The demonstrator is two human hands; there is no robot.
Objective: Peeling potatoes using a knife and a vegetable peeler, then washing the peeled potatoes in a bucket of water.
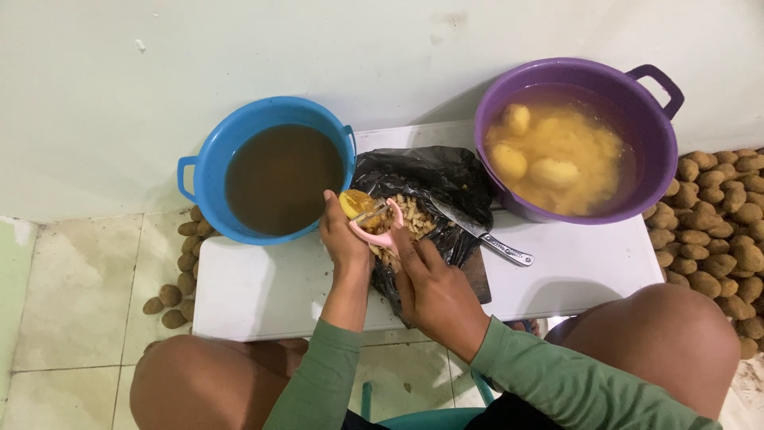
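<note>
Over the black bag point(434, 187) w/ peel scraps, a half-peeled potato point(353, 204) is gripped in the left hand point(344, 232). A pink peeler point(380, 224) is clenched in the right hand point(430, 283), its blade laid against the potato. Left of the bag, a blue tub point(208, 140) of murky brown water is set on the white surface point(263, 291); right of the bag, a purple tub point(637, 107) w/ peeled potatoes point(549, 155) in water. A knife point(484, 233) is laid at the bag's right edge. Unpeeled potatoes point(720, 207) are heaped on the floor beyond the purple tub; a few more potatoes point(179, 267) are seen below the blue tub.
</note>
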